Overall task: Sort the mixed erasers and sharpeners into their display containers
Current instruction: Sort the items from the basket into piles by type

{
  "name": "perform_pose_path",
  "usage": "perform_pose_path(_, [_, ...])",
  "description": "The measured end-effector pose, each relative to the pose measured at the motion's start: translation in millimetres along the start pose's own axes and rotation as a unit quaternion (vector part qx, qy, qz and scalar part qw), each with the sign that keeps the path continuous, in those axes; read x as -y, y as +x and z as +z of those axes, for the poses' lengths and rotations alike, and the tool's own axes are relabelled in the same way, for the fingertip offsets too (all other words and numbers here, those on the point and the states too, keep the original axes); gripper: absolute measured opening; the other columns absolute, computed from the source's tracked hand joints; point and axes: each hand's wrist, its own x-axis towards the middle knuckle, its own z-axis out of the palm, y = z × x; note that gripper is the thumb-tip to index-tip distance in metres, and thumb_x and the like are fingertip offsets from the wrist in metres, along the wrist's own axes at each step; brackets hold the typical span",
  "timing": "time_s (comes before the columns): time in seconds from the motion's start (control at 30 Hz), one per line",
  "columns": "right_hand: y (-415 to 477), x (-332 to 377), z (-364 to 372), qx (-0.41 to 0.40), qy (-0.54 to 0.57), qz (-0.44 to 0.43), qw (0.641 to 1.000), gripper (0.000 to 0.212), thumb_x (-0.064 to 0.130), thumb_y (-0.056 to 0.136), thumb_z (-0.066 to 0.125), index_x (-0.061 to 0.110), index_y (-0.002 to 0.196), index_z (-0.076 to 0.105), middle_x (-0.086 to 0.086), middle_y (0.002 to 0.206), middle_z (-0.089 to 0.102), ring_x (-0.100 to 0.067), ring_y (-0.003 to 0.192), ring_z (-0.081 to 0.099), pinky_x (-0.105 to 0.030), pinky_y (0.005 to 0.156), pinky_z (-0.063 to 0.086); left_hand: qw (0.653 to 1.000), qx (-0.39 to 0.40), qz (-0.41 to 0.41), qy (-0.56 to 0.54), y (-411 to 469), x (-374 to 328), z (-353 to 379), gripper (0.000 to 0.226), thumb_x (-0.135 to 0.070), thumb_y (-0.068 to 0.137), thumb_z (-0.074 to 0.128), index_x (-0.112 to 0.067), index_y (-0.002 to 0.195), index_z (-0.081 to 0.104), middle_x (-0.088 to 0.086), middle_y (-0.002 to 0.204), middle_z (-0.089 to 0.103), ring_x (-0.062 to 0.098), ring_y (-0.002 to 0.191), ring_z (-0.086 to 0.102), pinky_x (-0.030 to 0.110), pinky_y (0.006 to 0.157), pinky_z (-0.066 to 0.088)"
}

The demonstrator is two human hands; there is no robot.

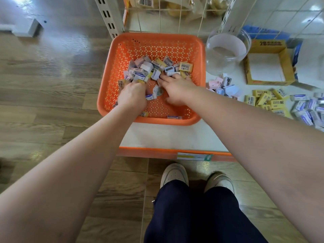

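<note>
My right grip lies spread on the mixed pile of erasers and sharpeners in the orange basket. My left grip sits in the same pile, fingertips hidden; I cannot tell if it pinches one. Sorted heaps lie on the shelf near the jar and yellow box.

One basket, one jar, one box
</note>
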Motion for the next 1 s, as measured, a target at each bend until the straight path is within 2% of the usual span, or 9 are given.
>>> perform_pose_path(0.07, [-1, 1, 0, -0.017, 0.001, -0.008, 1.000, 0.064, 0.021, 0.093, 0.047, 0.024, 0.149, 0.016, 0.007, 0.157, 0.011, -0.026, 0.139, 0.017, -0.049, 0.108, 0.023, 1.000, 0.004, -0.005, -0.002, 0, 0, 0, 0.028, -0.010, 0.088, 0.055, -0.014, 0.114, 0.064, 0.012, 0.117, 0.058, 0.032, 0.109, 0.051, 0.041, 0.084, 0.045])
perform_pose_path(0.17, [0, 2, -2, -0.076, 0.025, -0.025, 0.997, 0.042, 0.017, 0.090, 0.049, 0.023, 0.131, 0.049, -0.003, 0.135, 0.048, -0.026, 0.123, 0.037, -0.044, 0.095, 0.037, 1.000, -0.001, -0.015, -0.027, -2, -1, -3, 0.027, -0.017, 0.086, 0.060, -0.014, 0.112, 0.065, 0.012, 0.116, 0.059, 0.032, 0.108, 0.053, 0.039, 0.083, 0.045])
perform_pose_path(0.27, [0, 3, -4, -0.115, 0.055, -0.012, 0.992, 0.025, 0.033, 0.089, 0.056, 0.020, 0.108, 0.063, -0.009, 0.110, 0.058, -0.028, 0.105, 0.052, -0.038, 0.083, 0.045, 0.998, -0.020, -0.021, -0.057, -5, -4, -8, 0.030, -0.024, 0.086, 0.060, -0.014, 0.114, 0.064, 0.014, 0.116, 0.060, 0.033, 0.107, 0.054, 0.037, 0.081, 0.044])
perform_pose_path(0.37, [1, 1, -4, -0.114, 0.058, -0.003, 0.992, 0.033, 0.044, 0.085, 0.061, 0.020, 0.109, 0.062, -0.011, 0.108, 0.058, -0.030, 0.101, 0.055, -0.037, 0.079, 0.045, 0.996, -0.040, -0.037, -0.072, -7, -6, -11, 0.036, -0.030, 0.088, 0.059, -0.014, 0.120, 0.061, 0.013, 0.119, 0.058, 0.031, 0.109, 0.053, 0.036, 0.080, 0.043])
perform_pose_path(0.5, [2, 1, -1, -0.078, 0.025, -0.038, 0.996, 0.049, 0.042, 0.084, 0.063, 0.031, 0.130, 0.049, -0.007, 0.122, 0.054, -0.029, 0.117, 0.043, -0.041, 0.089, 0.043, 0.993, -0.056, -0.061, -0.086, -6, -5, -11, 0.037, -0.033, 0.087, 0.058, -0.014, 0.119, 0.059, 0.011, 0.119, 0.058, 0.031, 0.108, 0.053, 0.037, 0.081, 0.043])
perform_pose_path(0.57, [1, 1, -1, -0.081, 0.017, -0.042, 0.996, 0.043, 0.037, 0.085, 0.063, 0.027, 0.126, 0.053, -0.007, 0.121, 0.053, -0.028, 0.117, 0.042, -0.041, 0.090, 0.041, 0.991, -0.066, -0.066, -0.092, -7, -4, -11, 0.036, -0.035, 0.088, 0.057, -0.014, 0.116, 0.059, 0.010, 0.117, 0.059, 0.031, 0.107, 0.052, 0.037, 0.081, 0.042])
perform_pose_path(0.67, [1, 2, 1, -0.095, 0.045, -0.037, 0.994, 0.029, 0.026, 0.083, 0.065, 0.020, 0.110, 0.057, -0.011, 0.114, 0.056, -0.031, 0.107, 0.051, -0.039, 0.082, 0.043, 0.990, -0.068, -0.064, -0.106, -7, -5, -13, 0.036, -0.035, 0.088, 0.057, -0.013, 0.117, 0.058, 0.010, 0.119, 0.058, 0.031, 0.110, 0.050, 0.039, 0.084, 0.042])
perform_pose_path(0.8, [-3, 4, 3, -0.093, 0.088, -0.037, 0.991, 0.039, 0.008, 0.084, 0.057, 0.012, 0.121, 0.044, -0.016, 0.114, 0.055, -0.033, 0.102, 0.055, -0.035, 0.076, 0.043, 0.986, -0.074, -0.058, -0.141, -10, -8, -16, 0.034, -0.029, 0.089, 0.058, -0.010, 0.118, 0.058, 0.012, 0.121, 0.056, 0.029, 0.112, 0.047, 0.037, 0.087, 0.040])
perform_pose_path(1.0, [-3, 7, -2, -0.125, 0.107, -0.031, 0.986, 0.031, 0.008, 0.085, 0.055, 0.006, 0.115, 0.049, -0.013, 0.118, 0.051, -0.029, 0.107, 0.052, -0.037, 0.086, 0.045, 0.979, -0.087, -0.061, -0.173, -10, -9, -16, 0.034, -0.026, 0.089, 0.059, -0.009, 0.118, 0.057, 0.012, 0.123, 0.052, 0.028, 0.113, 0.046, 0.033, 0.087, 0.038])
